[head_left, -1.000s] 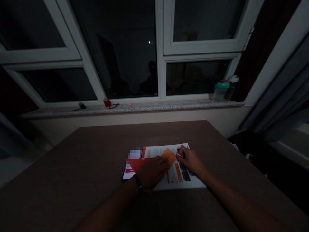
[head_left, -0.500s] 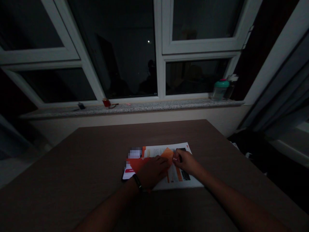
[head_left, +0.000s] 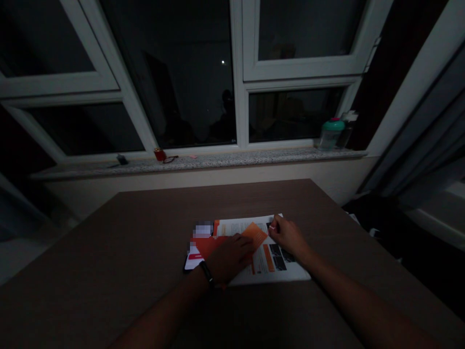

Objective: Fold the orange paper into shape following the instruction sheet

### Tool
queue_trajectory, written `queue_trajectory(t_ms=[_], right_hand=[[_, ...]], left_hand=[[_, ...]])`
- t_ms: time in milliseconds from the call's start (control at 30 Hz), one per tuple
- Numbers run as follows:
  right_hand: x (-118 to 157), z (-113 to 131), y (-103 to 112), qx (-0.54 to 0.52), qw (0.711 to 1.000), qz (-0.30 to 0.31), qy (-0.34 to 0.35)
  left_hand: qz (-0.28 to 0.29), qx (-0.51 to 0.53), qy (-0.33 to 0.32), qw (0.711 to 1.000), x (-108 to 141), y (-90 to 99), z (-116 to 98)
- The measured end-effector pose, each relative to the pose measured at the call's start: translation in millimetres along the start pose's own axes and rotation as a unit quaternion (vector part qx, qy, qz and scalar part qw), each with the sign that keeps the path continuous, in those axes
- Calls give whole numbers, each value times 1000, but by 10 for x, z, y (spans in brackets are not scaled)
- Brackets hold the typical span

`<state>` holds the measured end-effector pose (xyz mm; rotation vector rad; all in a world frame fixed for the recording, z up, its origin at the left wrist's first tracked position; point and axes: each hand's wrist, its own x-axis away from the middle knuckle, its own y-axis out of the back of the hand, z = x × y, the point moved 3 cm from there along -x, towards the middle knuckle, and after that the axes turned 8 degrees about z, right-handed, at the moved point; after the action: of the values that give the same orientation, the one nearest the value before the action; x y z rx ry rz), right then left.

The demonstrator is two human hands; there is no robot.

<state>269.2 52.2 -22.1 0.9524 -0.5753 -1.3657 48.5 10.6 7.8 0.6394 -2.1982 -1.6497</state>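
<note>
An orange-red sheet of paper, apparently folded, lies across a printed white booklet on the table. My left hand, with a dark band at the wrist, rests palm down on the sheet, fingers stretched over its middle. Just past the sheet's right corner is my right hand, its fingers closed in a pinch above the booklet. Something small and pale shows at those fingertips, too small to name. A lit phone lies partly under the sheet's left side.
The brown table reaches toward a granite windowsill. On the sill stand a teal-lidded bottle, a clear bottle and a small red jar. Dark windows rise behind, and a grey curtain hangs at the right.
My right hand has moved a little to the right, away from the sheet's corner, uncovering more of the orange paper and booklet. My left hand has stayed in place.
</note>
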Motion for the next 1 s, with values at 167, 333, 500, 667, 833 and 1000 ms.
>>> queue_trajectory(t_ms=[167, 333, 500, 667, 833, 1000], right_hand=[[0, -38, 43, -19, 1000, -14, 11], [38, 8, 90, -68, 997, -5, 48], [55, 70, 70, -99, 989, 17, 112], [63, 113, 30, -114, 982, 39, 145], [100, 225, 77, -132, 975, 60, 170], [121, 257, 93, -136, 968, 83, 191]], left_hand=[[-5, 1, -7, 1000, 5, 23, -42], [13, -7, -22, 1000, 7, 36, -76], [13, -15, -40, 999, 7, -27, -54], [4, -17, -36, 999, -9, -47, -60], [-12, 5, 7, 1000, -34, -52, -6], [-51, 18, 44, 998, -50, -69, 95]])
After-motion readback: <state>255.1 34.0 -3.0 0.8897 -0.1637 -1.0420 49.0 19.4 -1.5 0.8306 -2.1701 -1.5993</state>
